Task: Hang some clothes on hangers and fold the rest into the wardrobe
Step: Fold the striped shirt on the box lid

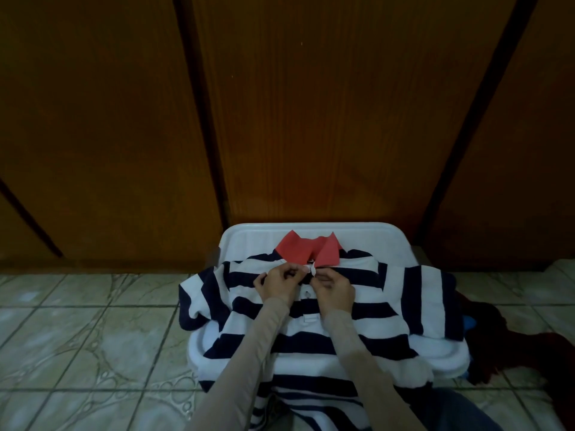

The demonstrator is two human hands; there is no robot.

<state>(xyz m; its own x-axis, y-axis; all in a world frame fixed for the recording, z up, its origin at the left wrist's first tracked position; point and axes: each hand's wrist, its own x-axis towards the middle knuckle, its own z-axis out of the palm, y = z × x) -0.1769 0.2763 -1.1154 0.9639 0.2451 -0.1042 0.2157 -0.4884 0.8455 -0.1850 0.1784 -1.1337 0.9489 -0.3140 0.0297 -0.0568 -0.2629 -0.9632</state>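
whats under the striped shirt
The shirt is spread over a white tray, whose rim shows at the far edge and near corners. The tray's middle is covered, so anything between cannot be seen. Its hem hangs over the near edge.

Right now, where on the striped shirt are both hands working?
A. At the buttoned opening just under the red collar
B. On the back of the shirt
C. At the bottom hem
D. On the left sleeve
A: the left hand and right hand pinch the white buttoned strip of the striped shirt just below the red collar.
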